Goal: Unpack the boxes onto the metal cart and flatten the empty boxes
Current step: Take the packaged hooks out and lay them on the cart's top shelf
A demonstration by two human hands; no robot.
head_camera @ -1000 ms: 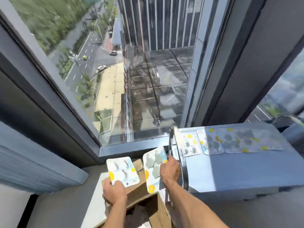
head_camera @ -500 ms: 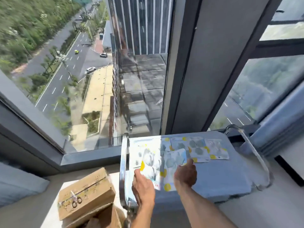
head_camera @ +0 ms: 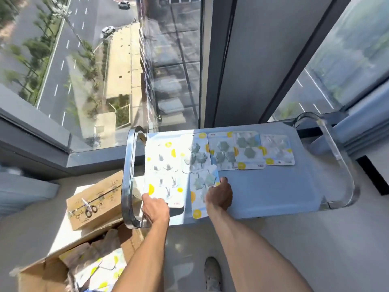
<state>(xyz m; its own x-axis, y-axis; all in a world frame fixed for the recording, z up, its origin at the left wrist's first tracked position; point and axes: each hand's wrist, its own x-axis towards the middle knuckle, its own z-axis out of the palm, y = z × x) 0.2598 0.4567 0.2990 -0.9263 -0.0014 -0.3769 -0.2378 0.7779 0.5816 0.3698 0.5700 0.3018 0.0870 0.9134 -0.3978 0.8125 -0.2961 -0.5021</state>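
Metal cart [head_camera: 273, 199]: pale blue flat top, chrome looped handle at each short end; stands against the window glass, its long side towards the person.
Row of packs [head_camera: 248, 150]: flat blister cards laid side by side along the cart's far edge, slightly overlapping; white-and-blue backing with yellow dots, each carrying grey-green hexagonal pieces under clear plastic. The rightmost card looks paler and glossier.
Left pack [head_camera: 163, 182]: white card with yellow dots and half-circles, small dark hook shapes in a cluster; lies at the cart's left end, just inside the chrome handle [head_camera: 128, 182], overlapping another card behind it.
Right pack [head_camera: 203, 186]: light blue card, yellow spots along its left edge, two or three greenish hexagons near the top; lies tilted on the near half of the cart, beside the left pack.
Left hand [head_camera: 156, 208]: pinches the near edge of the left pack, fingers curled under it, knuckles up.
Right hand [head_camera: 220, 196]: grips the right edge of the right pack, thumb side on top, fingers wrapped at the card's rim.
Sealed box [head_camera: 94, 203]: brown cardboard, on a white surface left of the cart, taped shut; scissors [head_camera: 89, 208] lie on its lid.
Open box [head_camera: 63, 270]: brown cardboard at lower left, flaps up, more dotted cards visible inside.
Shoe [head_camera: 212, 272]: grey, on the floor between the forearms.
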